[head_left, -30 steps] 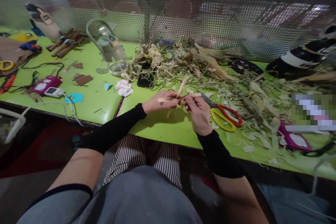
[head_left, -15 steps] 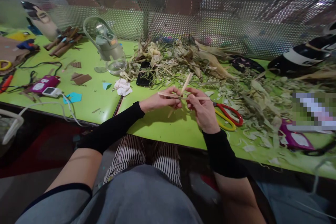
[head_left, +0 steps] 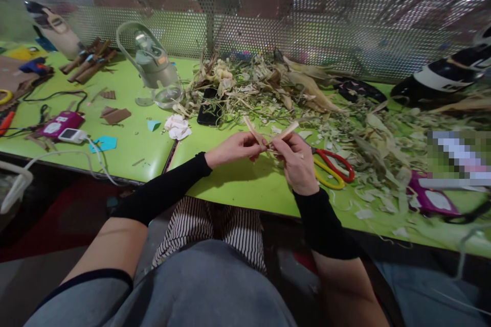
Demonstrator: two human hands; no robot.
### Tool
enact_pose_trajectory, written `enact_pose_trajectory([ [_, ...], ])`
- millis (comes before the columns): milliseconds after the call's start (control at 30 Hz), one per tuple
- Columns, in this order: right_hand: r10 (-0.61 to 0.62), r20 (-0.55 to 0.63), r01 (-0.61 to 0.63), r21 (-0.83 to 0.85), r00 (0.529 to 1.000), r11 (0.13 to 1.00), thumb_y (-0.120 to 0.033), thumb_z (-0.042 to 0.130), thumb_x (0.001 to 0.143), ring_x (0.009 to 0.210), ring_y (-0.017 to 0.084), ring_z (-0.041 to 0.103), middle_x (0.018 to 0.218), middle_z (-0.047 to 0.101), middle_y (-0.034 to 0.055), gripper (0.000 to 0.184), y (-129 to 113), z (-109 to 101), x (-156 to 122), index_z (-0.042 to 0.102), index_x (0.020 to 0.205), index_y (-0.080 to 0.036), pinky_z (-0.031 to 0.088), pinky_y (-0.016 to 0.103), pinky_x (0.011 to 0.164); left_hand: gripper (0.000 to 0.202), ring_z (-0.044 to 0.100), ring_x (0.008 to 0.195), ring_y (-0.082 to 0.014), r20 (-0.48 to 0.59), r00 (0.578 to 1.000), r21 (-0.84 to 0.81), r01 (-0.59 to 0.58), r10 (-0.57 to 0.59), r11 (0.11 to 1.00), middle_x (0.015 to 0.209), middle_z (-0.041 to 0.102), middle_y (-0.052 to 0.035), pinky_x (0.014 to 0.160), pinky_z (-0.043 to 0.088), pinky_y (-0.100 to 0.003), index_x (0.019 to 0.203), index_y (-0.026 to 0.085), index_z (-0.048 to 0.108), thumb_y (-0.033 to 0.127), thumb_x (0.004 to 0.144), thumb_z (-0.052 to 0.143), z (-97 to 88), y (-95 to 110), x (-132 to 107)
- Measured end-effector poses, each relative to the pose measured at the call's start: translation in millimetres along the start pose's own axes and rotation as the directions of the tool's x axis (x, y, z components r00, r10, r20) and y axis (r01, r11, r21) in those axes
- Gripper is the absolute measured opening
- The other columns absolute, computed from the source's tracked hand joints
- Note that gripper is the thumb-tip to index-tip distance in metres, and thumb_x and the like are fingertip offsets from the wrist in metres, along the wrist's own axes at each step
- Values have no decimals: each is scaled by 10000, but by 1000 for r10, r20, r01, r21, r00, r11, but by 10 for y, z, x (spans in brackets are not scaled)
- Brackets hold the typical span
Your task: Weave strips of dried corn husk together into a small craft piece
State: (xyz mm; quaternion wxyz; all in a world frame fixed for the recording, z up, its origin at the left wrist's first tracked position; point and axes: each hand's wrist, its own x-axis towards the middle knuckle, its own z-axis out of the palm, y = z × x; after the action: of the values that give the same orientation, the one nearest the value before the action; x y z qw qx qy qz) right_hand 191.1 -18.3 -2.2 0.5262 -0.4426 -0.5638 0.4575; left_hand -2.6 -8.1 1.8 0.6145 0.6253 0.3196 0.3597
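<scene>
Both hands meet above the front edge of the lime-green bench (head_left: 230, 189): the left hand (head_left: 233, 147) and the right hand (head_left: 297, 161) each have their grip pinched shut on thin pale dried husk strips (head_left: 273, 135), whose ends splay up in a V between the fingertips. Just right of the right hand lie red-and-yellow-handled scissors (head_left: 333, 167). Behind, a heap of dried corn husks (head_left: 276, 87) spreads over the bench, partly covering a black phone (head_left: 209, 112).
</scene>
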Motion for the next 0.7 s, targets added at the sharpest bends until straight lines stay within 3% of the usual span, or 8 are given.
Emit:
enact_pose_trajectory([
  [167,-29,-41,32,59,999,998,-576,842,772,544,121,497,685,603,-32,391,57,-32,45,618,793,-256,395,267,489,173,629,695,-74,-34,999,-14,19,-19,1000,788,687,0,750,530,-248,992,108,702,280,978,716,26,2,5],
  [267,8,-14,-7,89,1000,996,-631,859,768,532,111,495,684,595,-39,451,41,-67,95,611,810,-258,407,256,484,132,687,769,-94,-32,992,-217,109,-118,970,849,748,-36,837,575,-287,989,117,695,245,971,723,27,-11,34],
  [333,42,-12,-40,89,999,995,-708,842,767,517,98,479,682,594,-40,507,26,-83,122,622,813,-253,401,246,472,54,742,853,-123,19,980,-404,188,-197,895,920,795,-85,925,601,-332,997,121,687,158,989,648,19,-12,58],
  [433,74,0,-74,81,997,994,-770,793,785,502,94,463,685,587,-37,543,25,-90,146,646,828,-250,380,245,445,240,785,901,-150,109,962,-567,266,-250,780,985,827,-147,976,618,-344,992,103,705,12,948,488,0,13,77],
  [533,116,3,-115,112,993,987,-782,814,750,510,107,485,677,580,-36,559,38,-84,153,666,835,-250,398,256,439,293,800,940,-148,146,963,-590,270,-228,761,1065,835,-160,979,623,-308,1026,90,744,-12,924,488,-13,48,64],
  [633,156,1,-154,140,988,978,-802,834,707,499,109,485,656,575,-38,586,45,-77,152,682,831,-250,386,259,434,169,799,970,-138,127,971,-516,240,-204,823,1104,835,-142,988,620,-292,1079,103,772,94,933,688,-5,51,35],
  [700,167,5,-167,130,986,977,-813,829,702,483,111,470,645,570,-37,594,49,-72,148,679,832,-254,359,266,426,236,797,980,-142,93,977,-449,215,-194,867,1105,833,-130,1008,619,-322,1131,114,775,175,904,794,10,31,22],
])
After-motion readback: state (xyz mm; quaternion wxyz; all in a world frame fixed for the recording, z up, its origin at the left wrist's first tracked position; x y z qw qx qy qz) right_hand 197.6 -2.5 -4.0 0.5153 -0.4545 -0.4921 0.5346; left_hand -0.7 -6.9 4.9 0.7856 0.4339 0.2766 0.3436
